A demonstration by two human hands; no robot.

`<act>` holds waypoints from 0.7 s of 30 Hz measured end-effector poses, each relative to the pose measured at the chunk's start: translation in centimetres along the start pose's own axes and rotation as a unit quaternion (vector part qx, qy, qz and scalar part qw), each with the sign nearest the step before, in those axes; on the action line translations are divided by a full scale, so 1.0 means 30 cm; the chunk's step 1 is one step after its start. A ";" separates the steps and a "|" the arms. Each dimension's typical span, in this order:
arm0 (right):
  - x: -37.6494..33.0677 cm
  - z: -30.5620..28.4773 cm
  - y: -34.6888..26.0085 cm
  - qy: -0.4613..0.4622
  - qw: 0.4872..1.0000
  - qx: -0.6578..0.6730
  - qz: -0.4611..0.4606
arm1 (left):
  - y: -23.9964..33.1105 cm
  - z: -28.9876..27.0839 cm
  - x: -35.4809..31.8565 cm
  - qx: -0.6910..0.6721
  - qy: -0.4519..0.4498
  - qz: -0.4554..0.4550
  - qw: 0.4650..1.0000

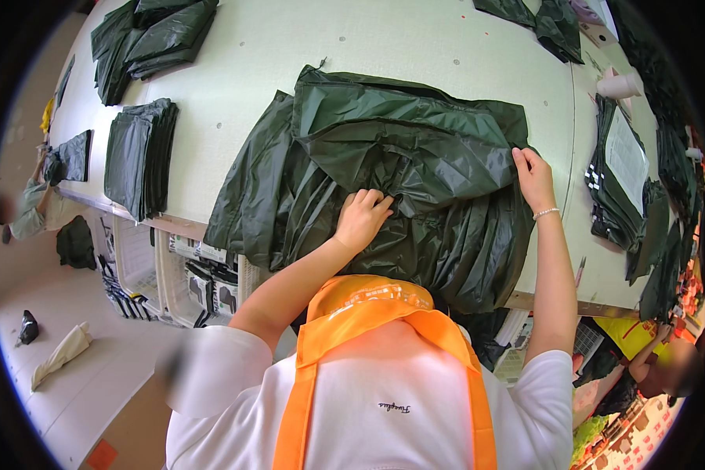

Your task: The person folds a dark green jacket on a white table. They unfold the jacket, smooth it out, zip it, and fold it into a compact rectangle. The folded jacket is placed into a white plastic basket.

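Right hand [533, 182] pinches green fabric [464, 171], probably to steady it; left of that, left hand [360, 220] touches it, grip unclear.

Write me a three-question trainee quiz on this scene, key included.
1. Multiple choice: what does the right grip hold? A) scissors; B) the edge of the dark green fabric; C) a ruler.
2. True or false: the folded dark stack to the left of that fabric lies on the floor.
3. Fill in: the bracelet is on the person's ___ wrist.

Key: 1. B. 2. False; it lies on the table. 3. Right.
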State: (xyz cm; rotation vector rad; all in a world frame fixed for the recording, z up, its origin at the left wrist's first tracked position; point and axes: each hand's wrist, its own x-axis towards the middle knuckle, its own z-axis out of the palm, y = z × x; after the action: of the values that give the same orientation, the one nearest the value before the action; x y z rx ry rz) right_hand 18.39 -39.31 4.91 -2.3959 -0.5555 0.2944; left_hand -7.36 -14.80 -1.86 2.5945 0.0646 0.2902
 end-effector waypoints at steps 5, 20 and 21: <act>0.020 -0.013 -0.039 0.038 0.998 -0.020 -0.045 | 0.004 -0.024 0.014 -0.027 -0.008 0.009 1.000; -0.280 0.368 -0.406 -0.009 0.949 -0.082 -0.305 | -0.171 -0.338 0.159 -0.038 0.197 -0.115 0.973; -0.337 0.425 -0.417 -0.082 0.950 -0.113 -0.280 | -0.213 -0.339 0.199 -0.069 0.147 -0.220 0.962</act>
State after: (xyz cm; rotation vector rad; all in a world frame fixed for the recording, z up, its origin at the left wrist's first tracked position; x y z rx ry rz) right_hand 1.12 -28.26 3.93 -2.3132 -1.3750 0.1834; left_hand -3.68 -3.62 4.60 2.3013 0.6899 0.4896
